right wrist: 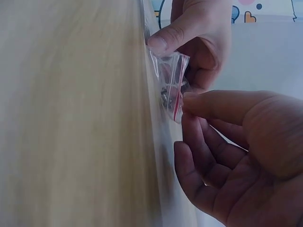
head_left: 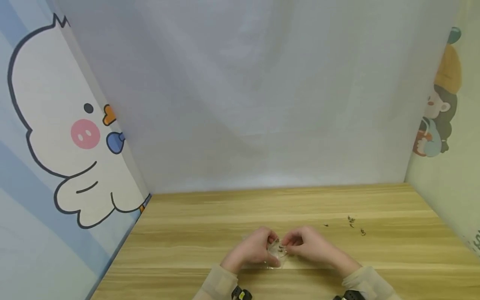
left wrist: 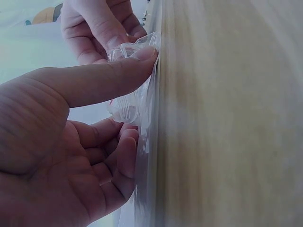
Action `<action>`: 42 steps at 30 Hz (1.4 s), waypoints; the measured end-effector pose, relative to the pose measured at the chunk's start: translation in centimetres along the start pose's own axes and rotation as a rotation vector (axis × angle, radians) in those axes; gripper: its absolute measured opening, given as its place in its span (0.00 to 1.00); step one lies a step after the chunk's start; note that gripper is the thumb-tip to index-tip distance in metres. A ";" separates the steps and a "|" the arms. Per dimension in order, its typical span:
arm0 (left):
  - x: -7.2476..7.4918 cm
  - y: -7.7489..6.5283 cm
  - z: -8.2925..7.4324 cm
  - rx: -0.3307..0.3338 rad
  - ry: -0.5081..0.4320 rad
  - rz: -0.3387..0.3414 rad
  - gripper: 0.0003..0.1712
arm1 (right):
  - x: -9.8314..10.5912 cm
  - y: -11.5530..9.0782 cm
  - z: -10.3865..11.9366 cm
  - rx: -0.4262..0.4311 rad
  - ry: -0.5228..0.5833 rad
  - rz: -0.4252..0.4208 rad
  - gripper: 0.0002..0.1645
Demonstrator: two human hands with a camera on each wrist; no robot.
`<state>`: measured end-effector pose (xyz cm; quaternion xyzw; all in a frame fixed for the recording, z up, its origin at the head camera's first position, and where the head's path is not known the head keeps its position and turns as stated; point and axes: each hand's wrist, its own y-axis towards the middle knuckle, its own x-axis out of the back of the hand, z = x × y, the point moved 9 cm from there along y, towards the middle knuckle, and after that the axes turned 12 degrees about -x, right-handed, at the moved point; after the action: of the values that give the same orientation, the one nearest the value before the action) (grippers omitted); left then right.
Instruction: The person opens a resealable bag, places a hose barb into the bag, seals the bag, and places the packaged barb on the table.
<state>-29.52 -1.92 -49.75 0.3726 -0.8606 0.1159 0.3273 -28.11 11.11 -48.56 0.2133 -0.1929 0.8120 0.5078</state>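
Observation:
A small clear zip-lock bag (right wrist: 166,75) with a red line along its mouth stands between the two hands, low over the wooden table (head_left: 180,250). My left hand (head_left: 256,248) holds its side, thumb on one edge and curled fingers at the other. Small dark metal pieces (right wrist: 165,97) show through the plastic. From the right, my right hand (head_left: 307,246) reaches the bag's mouth, thumb and index fingertips pinched together at the red line. Whether a small piece is also between those fingertips, I cannot tell.
Several small metal pieces (head_left: 351,221) lie loose on the table, to the right and beyond my right hand. A single one (head_left: 326,225) sits a little nearer to it. A pale curtain (head_left: 262,104) hangs behind the table, with cartoon-printed panels on both sides.

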 end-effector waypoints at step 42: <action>0.1 -0.2 0.0 0.018 0.031 -0.035 0.35 | 4.3 -0.9 -3.4 -0.078 -0.003 0.058 0.13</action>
<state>-29.39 -2.10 -49.72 0.3886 -0.8477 0.1235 0.3393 -29.51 16.50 -48.98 0.1889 -0.2311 0.8180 0.4917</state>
